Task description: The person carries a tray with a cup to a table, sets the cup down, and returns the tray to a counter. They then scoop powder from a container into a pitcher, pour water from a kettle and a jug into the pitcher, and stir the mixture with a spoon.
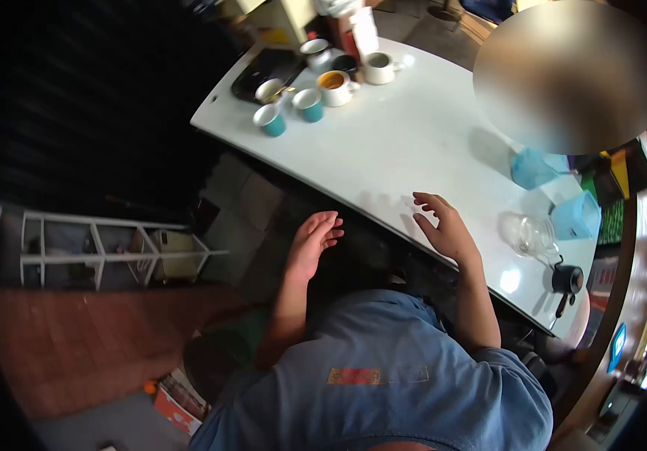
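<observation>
My left hand (314, 242) is raised in the air just off the near edge of the white table (414, 135), fingers loosely curved and apart, holding nothing. Over the table's near edge hovers my right hand (444, 229), its thumb and fingers spread with nothing between them. Their palms roughly face each other. To the right of my right hand lie a clear glass jar (532, 233), a light blue plastic pitcher (575, 216) and a small dark pot with a handle (566, 278). Another light blue pitcher (535, 168) stands farther back.
Teal cups (271, 120), white mugs (335, 90) and a black tray (256, 71) gather at the table's far left. A white metal rack (98, 259) stands at left. A box (173, 406) sits on the floor. A blurred patch covers the upper right.
</observation>
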A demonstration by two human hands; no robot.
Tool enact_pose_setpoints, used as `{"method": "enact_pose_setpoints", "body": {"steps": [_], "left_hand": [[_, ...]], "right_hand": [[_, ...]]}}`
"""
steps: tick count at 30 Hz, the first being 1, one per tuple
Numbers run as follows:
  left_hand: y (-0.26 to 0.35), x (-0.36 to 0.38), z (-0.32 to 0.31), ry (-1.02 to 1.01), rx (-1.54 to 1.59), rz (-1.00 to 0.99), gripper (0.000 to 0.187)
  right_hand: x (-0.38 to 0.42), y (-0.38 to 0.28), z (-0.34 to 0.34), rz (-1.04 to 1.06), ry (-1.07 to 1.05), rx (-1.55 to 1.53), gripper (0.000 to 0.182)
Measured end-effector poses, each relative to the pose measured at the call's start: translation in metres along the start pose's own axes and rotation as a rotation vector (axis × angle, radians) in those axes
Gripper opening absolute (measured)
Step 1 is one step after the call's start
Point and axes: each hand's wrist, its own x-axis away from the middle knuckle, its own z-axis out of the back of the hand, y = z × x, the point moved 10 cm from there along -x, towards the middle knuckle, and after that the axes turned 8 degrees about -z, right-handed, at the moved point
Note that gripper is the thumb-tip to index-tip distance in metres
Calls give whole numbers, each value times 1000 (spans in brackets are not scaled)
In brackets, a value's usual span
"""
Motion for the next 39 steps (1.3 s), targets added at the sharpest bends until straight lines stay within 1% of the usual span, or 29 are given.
{"method": "enact_pose_setpoints", "body": {"steps": [1,3,6,8,9,11,12,14,15,16,18,22,24,25,26,27,28,30,32,33,34,37,39], "left_hand": [[-1,-7,-16,-32,-23,8,29],[-5,-20,-38,-71,-46,47,23],[-1,-39,-68,-140,-111,45,26],[0,-50,-85,-186,-134,54,27],[0,-55,-91,-194,-138,47,28],[-2,-65,-105,-252,-148,58,28],[-1,-70,-113,-279,-144,46,28],[-5,-76,-125,-342,-139,65,29],[-7,-81,-130,-353,-148,76,29],[-9,-86,-135,-364,-154,83,29],[-18,-97,-145,-432,-135,79,30],[-21,-117,-144,-503,-132,82,30],[-19,-118,-138,-521,-108,96,29],[-17,-121,-132,-519,-33,128,29],[-18,-121,-128,-510,48,172,29],[-12,-123,-123,-510,97,158,29],[-4,-122,-120,-514,119,133,28],[7,-125,-111,-489,46,104,29],[7,-130,-102,-485,18,94,31],[10,-132,-101,-487,-9,73,32],[11,-131,-106,-493,-27,69,32],[6,-122,-131,-514,5,70,29],[-4,-114,-155,-588,-16,95,34]], "right_hand": [[2,9,15,-11,33,-21,34],[8,32,37,-64,95,-67,33],[20,64,59,-152,186,-104,33],[28,75,63,-106,232,-25,36],[32,80,69,-136,259,-24,36],[38,78,66,-160,234,-19,37],[43,79,67,-190,258,-14,37],[50,69,69,-186,274,25,37],[55,66,71,-216,291,-12,36],[60,58,73,-224,297,14,37],[71,54,74,-238,329,-1,38],[89,54,81,-370,452,56,38],[92,54,83,-387,483,66,38],[90,52,81,-403,498,68,38],[92,46,84,-401,558,82,37],[98,40,86,-407,601,100,35],[101,38,83,-435,584,113,35],[106,33,86,-435,681,66,29],[115,30,96,-366,822,104,24],[121,36,103,-417,888,55,24],[130,43,111,-469,961,-4,23],[137,41,132,-436,1016,-48,23],[143,49,151,-398,1063,-75,22]]}}
